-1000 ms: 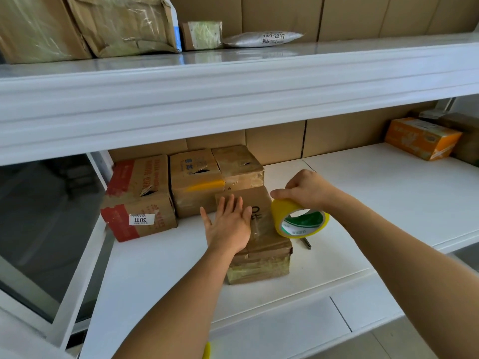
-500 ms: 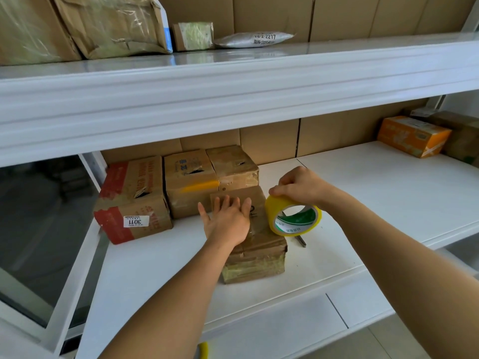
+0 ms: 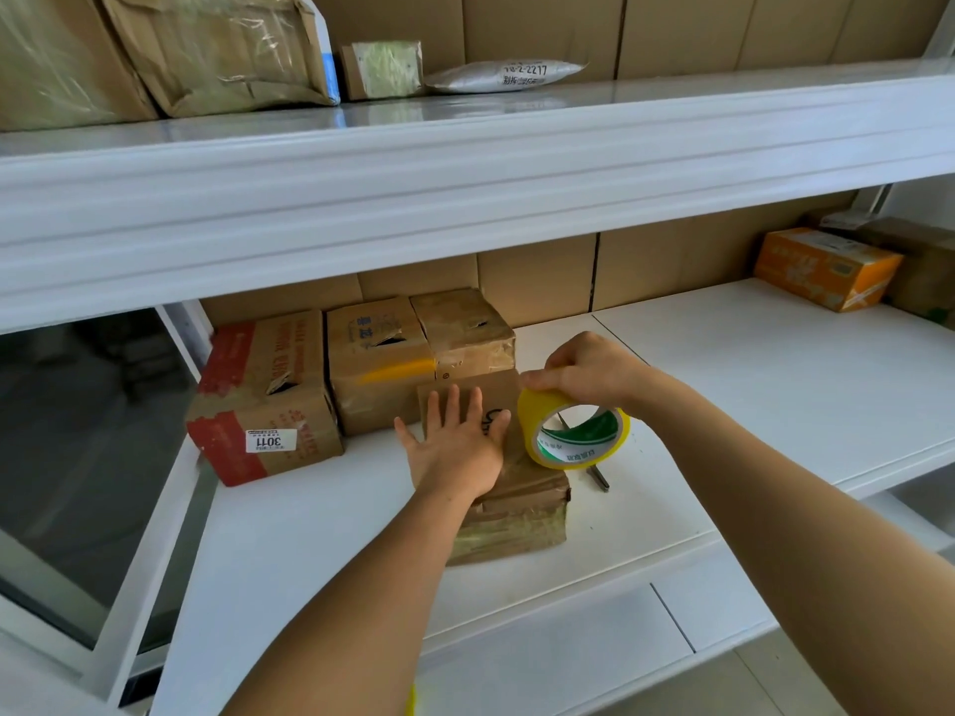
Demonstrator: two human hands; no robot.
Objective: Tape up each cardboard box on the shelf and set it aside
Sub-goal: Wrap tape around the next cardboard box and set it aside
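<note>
A brown cardboard box (image 3: 522,501) lies on the white shelf (image 3: 310,534) in front of me. My left hand (image 3: 455,439) presses flat on its top with fingers straight. My right hand (image 3: 589,372) grips a yellow tape roll (image 3: 573,436) at the box's right edge, held upright just above the box top. Behind stand three more boxes: a red-edged one labelled 3011 (image 3: 263,400), a middle one with a yellow tape strip (image 3: 377,364), and a taped one (image 3: 465,333).
A thin dark tool (image 3: 597,475), partly hidden by the roll, lies on the shelf right of the box. An orange box (image 3: 824,266) sits at the far right. The upper shelf (image 3: 465,162) overhangs, carrying parcels (image 3: 217,49) and a grey mailer (image 3: 506,74).
Both hands stay on the box and roll; the tape roll sits slightly lower against the box's right edge. The view has shifted a little.
</note>
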